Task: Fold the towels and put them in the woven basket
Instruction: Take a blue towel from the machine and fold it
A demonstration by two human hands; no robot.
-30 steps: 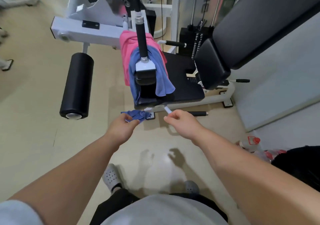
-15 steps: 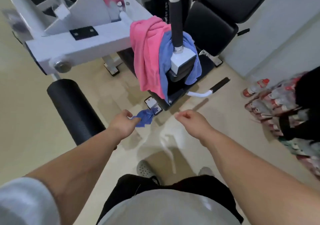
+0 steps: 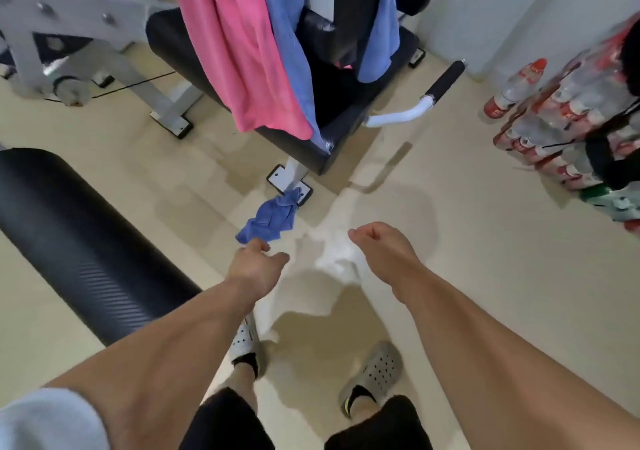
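Clogs [image 3: 377, 370], grey and holed, are nearest, at six o'clock below my forearms. Just beyond them my left hand [image 3: 256, 269] pinches the lower corner of a small blue towel [image 3: 275, 215]. Thumb and fingers are clamped on the cloth, which reaches crumpled toward twelve o'clock. My right hand [image 3: 379, 247], at three o'clock from the left and apart from it, has its fingers curled in, thumb tip against forefinger. I see nothing between them. A black roller pad [image 3: 69, 227] lies at nine o'clock. Farther off, at twelve, a pink towel [image 3: 235, 51] and a larger blue towel [image 3: 287, 26] hang touching over a gym machine's black seat [image 3: 339, 110]. Packed bottles [image 3: 554, 113] sit at two o'clock.
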